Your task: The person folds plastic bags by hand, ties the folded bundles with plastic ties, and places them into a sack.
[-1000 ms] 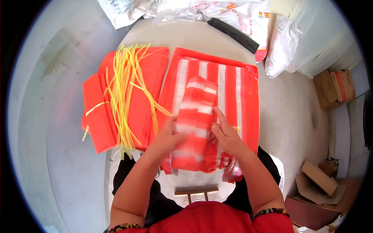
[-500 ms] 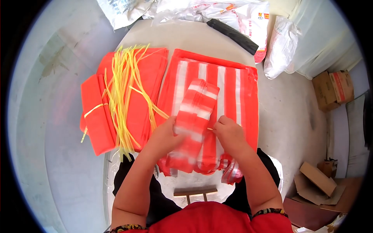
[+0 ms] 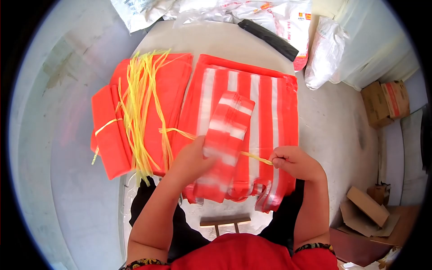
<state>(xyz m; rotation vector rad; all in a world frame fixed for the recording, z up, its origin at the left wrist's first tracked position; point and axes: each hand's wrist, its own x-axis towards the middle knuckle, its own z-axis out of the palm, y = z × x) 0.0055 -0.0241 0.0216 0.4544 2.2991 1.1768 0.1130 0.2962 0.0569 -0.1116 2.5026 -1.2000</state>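
My left hand point(image 3: 192, 161) grips the left side of a folded red-and-white striped bundle point(image 3: 229, 121), which lies slanted on a flat stack of striped bags point(image 3: 282, 103). A yellow strip point(image 3: 257, 157) passes beneath the bundle and comes out on both sides. Its right end is pinched in my right hand point(image 3: 288, 160), held low over the right part of the stack. More yellow strips point(image 3: 139, 103) lie loose across plain red sheets point(image 3: 173, 85) on the left. Beside them sits a folded red bundle point(image 3: 108, 130) with a yellow strip tied round it.
A black roll point(image 3: 268, 39) lies at the table's point(image 3: 198, 38) far right edge. White printed bags point(image 3: 256, 15) are piled behind it, with a white wrapped package point(image 3: 325, 54) to their right. Cardboard boxes point(image 3: 386, 103) stand on the floor at right, and an open carton point(image 3: 369, 211) lies nearer.
My right hand has moved right and slightly down, pulling the yellow strip out from under the striped bundle. My left hand has stayed on the bundle's left side.
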